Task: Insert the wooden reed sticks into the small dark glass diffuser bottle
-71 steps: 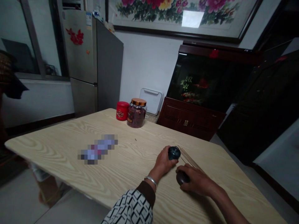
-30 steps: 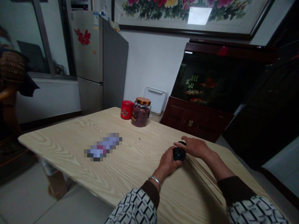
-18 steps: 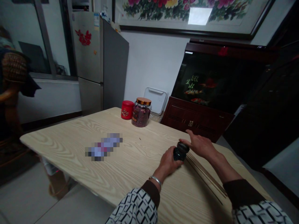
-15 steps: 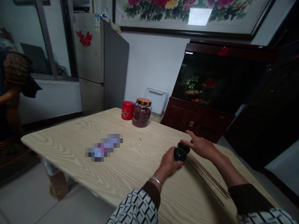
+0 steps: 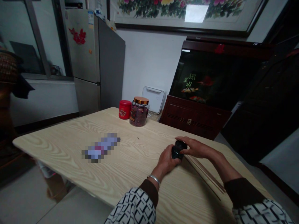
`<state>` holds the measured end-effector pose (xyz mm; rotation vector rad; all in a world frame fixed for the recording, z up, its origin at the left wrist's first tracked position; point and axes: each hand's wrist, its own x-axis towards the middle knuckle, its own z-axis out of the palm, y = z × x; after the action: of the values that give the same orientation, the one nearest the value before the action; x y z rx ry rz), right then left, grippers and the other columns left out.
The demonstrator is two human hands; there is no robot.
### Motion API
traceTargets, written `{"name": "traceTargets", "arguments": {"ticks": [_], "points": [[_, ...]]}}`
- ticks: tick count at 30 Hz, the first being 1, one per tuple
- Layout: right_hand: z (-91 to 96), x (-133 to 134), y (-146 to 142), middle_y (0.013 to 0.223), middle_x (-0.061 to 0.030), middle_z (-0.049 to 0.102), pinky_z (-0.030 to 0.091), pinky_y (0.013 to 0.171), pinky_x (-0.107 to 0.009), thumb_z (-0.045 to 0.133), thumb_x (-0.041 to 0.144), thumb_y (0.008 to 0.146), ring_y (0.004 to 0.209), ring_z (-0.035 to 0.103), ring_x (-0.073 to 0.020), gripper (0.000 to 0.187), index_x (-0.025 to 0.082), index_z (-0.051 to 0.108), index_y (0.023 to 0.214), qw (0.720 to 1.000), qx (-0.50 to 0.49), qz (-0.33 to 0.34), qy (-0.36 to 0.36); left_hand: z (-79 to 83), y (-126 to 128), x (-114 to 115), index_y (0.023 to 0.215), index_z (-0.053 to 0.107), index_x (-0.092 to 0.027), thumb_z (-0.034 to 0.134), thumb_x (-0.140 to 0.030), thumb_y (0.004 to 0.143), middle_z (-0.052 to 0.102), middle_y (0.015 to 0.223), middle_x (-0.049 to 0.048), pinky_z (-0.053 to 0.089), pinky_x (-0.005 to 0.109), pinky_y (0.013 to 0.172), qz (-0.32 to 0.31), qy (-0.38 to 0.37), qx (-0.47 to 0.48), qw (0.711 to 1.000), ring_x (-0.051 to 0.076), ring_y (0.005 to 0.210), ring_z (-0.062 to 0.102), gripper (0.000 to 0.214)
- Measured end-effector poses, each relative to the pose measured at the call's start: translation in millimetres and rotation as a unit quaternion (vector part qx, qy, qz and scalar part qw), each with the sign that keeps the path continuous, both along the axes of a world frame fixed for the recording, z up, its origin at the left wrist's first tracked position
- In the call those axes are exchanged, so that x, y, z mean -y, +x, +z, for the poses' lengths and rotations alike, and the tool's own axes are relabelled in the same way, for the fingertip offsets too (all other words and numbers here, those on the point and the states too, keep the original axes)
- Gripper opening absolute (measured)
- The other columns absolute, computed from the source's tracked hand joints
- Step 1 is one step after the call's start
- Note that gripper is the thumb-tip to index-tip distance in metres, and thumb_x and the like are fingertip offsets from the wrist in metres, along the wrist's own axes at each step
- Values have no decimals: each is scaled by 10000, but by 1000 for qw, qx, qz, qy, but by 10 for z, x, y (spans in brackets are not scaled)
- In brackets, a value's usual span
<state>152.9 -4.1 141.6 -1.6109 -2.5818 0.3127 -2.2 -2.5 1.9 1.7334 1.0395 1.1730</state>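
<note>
a: how far along is it?
b: the dark cup-shaped piece [image 5: 181,144] is at the top of the dark pot [image 5: 176,153], toward the right of the table [image 5: 70,133]; whether it's fully seated, i can't tell
a: and the grip?
b: left hand [image 5: 166,160] wrapped around the pot, right hand [image 5: 197,148] curling thumb and fingers about the cup-shaped piece
a: anything left?
b: the thin sticks [image 5: 204,171] lie loose beside the pot, in neither hand

Grey refrigerator [image 5: 93,65] beside white wall [image 5: 147,59], dark-wood fish tank [image 5: 217,74] below framed flower painting [image 5: 173,12].
</note>
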Motion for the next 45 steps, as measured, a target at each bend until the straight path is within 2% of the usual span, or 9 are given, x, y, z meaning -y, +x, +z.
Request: {"name": "traceTargets", "arguments": {"ticks": [4,10,17,20,22,25,29,33,45], "points": [[-63,-28,14,1157,-131,624,439,934,-358,634,348,812,1046,587,-249,478,156,585,1247,1000,-8,-1,16,24,-8,10,1223,544,-206,769,-247,642,658,1090,45,464,297,819,-7,-5,2,1000,227,959,598,625],[-103,-15,-8,1087,-113,626,432,908,-353,616,402,848,1001,583,-239,422,180,601,1206,999,-3,-12,45,-2,9,-7,1214,545,-201,744,-233,657,660,1086,41,461,296,827,-6,4,4,1000,222,956,597,592],[-300,103,28,1251,-118,570,423,966,-371,590,508,847,1112,573,-254,597,231,495,1368,991,-79,-74,75,-6,3,13,1357,453,-174,721,-237,681,575,1303,105,418,378,1010,-16,18,-7,1000,274,1178,535,730],[-546,335,129,1321,-119,526,460,918,-371,493,564,883,1084,594,-241,610,254,434,1404,961,-196,-147,130,-21,-72,87,1453,323,-96,756,-256,654,371,1488,200,309,413,1123,2,39,-16,999,316,1362,362,923],[-790,550,213,1124,-101,612,493,792,-364,456,564,888,876,632,-224,558,232,488,1335,929,-267,-211,146,-38,-166,196,1458,321,-99,739,-225,655,399,1458,200,331,397,1101,18,47,-25,998,300,1326,400,914],[-1207,906,269,659,0,550,446,594,-330,480,592,858,601,545,-207,468,217,608,1107,889,-354,-271,102,-60,-325,471,1372,444,-150,628,-178,725,633,1033,75,460,316,846,15,9,-22,1000,194,905,596,673],[-1548,1303,122,611,0,497,397,544,-300,491,672,831,567,478,-186,459,232,560,723,822,-496,-264,96,-57,-413,916,969,616,-159,536,-315,843,491,659,-32,368,244,601,-11,-48,34,998,132,617,469,216],[-1510,1485,-72,629,10,451,386,595,-287,445,675,870,613,435,-172,490,229,475,670,822,-499,-249,113,-30,-337,1226,678,465,-188,462,-468,904,436,628,-35,327,242,604,-19,-33,27,999,131,631,423,360],[-1131,1711,-277,639,-23,564,406,616,-286,346,682,876,676,514,-189,533,236,450,603,891,-363,-248,112,99,-243,1342,600,452,-199,417,-528,900,475,599,-11,284,268,614,14,20,-129,991,160,640,454,447]]}}
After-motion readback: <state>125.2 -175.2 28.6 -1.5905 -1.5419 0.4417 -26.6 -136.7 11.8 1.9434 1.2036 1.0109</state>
